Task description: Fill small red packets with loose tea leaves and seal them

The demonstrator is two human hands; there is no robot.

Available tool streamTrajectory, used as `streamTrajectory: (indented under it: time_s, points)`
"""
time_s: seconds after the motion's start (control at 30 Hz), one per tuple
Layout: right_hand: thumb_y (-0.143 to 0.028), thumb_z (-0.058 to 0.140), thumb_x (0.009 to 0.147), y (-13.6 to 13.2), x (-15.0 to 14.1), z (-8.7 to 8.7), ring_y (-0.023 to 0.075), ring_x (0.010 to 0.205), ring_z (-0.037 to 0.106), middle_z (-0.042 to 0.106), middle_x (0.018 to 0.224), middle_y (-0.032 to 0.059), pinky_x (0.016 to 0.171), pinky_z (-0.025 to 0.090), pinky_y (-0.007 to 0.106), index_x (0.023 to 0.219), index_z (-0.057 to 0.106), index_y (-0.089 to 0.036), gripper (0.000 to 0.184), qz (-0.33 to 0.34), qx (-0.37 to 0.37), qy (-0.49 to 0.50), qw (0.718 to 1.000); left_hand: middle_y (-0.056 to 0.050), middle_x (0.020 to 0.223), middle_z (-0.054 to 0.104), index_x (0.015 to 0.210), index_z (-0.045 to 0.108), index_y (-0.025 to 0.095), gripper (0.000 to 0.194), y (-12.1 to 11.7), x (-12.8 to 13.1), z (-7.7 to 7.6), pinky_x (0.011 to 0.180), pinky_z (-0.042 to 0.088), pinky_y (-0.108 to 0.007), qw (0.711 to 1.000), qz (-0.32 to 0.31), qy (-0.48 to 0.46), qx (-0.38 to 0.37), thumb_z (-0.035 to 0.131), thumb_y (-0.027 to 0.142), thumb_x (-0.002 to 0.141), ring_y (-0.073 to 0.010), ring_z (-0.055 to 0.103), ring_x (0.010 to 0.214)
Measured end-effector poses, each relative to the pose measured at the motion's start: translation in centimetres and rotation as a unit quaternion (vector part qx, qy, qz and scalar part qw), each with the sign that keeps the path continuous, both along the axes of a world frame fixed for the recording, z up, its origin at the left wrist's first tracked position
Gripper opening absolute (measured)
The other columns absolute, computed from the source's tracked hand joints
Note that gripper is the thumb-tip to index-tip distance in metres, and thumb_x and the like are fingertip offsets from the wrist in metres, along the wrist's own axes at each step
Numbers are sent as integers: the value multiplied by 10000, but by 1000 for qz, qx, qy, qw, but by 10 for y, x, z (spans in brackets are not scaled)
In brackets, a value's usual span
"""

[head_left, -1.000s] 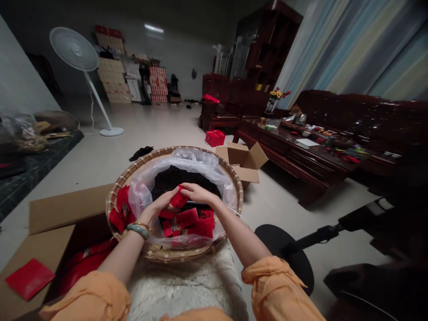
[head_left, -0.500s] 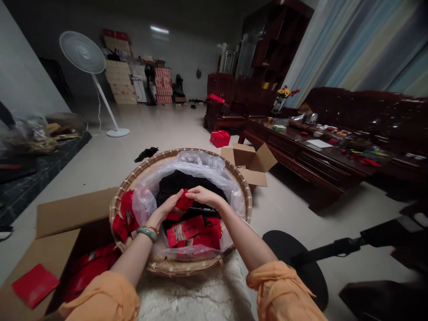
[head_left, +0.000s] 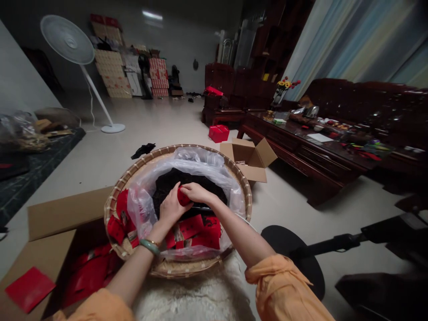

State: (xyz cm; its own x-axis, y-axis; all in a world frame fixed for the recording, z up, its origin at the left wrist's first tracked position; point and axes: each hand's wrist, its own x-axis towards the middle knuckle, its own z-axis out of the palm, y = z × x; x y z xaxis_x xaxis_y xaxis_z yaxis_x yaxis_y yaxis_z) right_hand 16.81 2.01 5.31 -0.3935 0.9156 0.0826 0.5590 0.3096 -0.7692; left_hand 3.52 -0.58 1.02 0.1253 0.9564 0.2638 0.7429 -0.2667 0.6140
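Both hands meet over a round woven bamboo basket. My left hand, with a green bangle at the wrist, wraps its fingers around a small red packet. From the other side, my right hand pinches the same packet at its top. Beneath them, clear plastic sheeting lines the basket around a dark heap. Several red packets lie on the near side of the plastic. More red packets sit at the basket's left edge, outside the sheeting.
An open cardboard box with red packets inside stands at left, a red square on its flap. Another open box is beyond the basket, near a dark wooden table. A black round base stands at right, a white fan far left.
My left hand has turned and closed further around the red packet, now covering more of it. My right hand stays on the packet. The camera view has shifted slightly.
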Motion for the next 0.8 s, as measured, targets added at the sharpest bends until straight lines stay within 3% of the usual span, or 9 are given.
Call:
streamTrajectory:
  time_s: [0.07, 0.17, 0.27, 0.33, 0.4, 0.53, 0.67, 0.73, 0.8]
  points:
    - [-208, 440, 816, -2, -7, -2, 109, 535, 472, 580, 584, -7, 531, 328, 222, 609, 612, -154, 274, -6, -5, 12, 1000, -150, 1236, 541, 1288, 409, 150, 662, -8, 4, -9, 928, 408, -403, 997, 48, 19, 60, 632, 338, 694, -316, 521, 1115]
    - [-257, 417, 841, -2, -4, -5, 126, 599, 553, 628, 654, 11, 576, 388, 221, 741, 650, -148, 276, -5, -29, 101, 994, -135, 1158, 591, 1225, 464, 152, 560, -8, 0, -21, 898, 440, -385, 994, 80, -8, 77, 613, 303, 707, -291, 562, 1056]
    - [-309, 322, 892, 0, 19, -12, 148, 705, 621, 668, 756, 38, 669, 442, 249, 967, 637, -158, 358, -77, -29, 160, 984, -115, 1124, 606, 1195, 482, 167, 544, -1, -16, -29, 870, 468, -377, 987, 99, -77, 99, 629, 339, 699, -267, 589, 1011]
    - [-310, 406, 867, -1, 38, -19, 172, 788, 621, 675, 830, 59, 734, 440, 277, 952, 650, -168, 296, -113, -4, 49, 992, -108, 1097, 610, 1176, 496, 164, 532, 5, -27, -31, 866, 474, -384, 981, 105, -110, 117, 631, 361, 700, -255, 597, 984]
    - [-353, 544, 798, -8, 52, -28, 208, 875, 599, 661, 942, 83, 776, 429, 304, 1019, 641, -177, 299, -83, -4, -84, 993, -101, 1063, 603, 1149, 518, 160, 513, 9, -34, -33, 862, 478, -394, 978, 106, -121, 133, 629, 385, 702, -251, 595, 963]
    - [-449, 749, 574, -32, 55, -44, 276, 975, 529, 578, 1087, 121, 802, 422, 346, 1217, 529, -173, 733, -31, 18, -248, 968, -84, 989, 532, 1117, 556, 157, 516, 12, -36, -34, 844, 485, -401, 974, 110, -104, 166, 641, 424, 684, -245, 574, 915]
    - [-342, 741, 594, -43, 53, -47, 250, 956, 522, 562, 1047, 102, 802, 424, 330, 1172, 551, -173, 632, 17, 18, -266, 964, -56, 907, 449, 1130, 567, 163, 541, 14, -31, -35, 786, 500, -387, 973, 108, -88, 186, 653, 437, 672, -224, 548, 836]
    - [-387, 736, 604, -35, 57, -45, 234, 947, 526, 566, 1022, 84, 810, 425, 316, 1120, 587, -183, 575, 68, -4, -233, 970, -39, 868, 436, 1135, 569, 175, 521, 14, -31, -35, 756, 502, -371, 975, 93, -84, 186, 645, 429, 687, -207, 539, 794]
    - [-432, 661, 696, -18, 59, -41, 228, 998, 514, 558, 1070, 94, 858, 409, 313, 1134, 582, -177, 513, 50, -6, -195, 980, -28, 842, 438, 1149, 562, 191, 503, 15, -32, -34, 742, 497, -361, 977, 81, -77, 183, 635, 418, 705, -198, 533, 772]
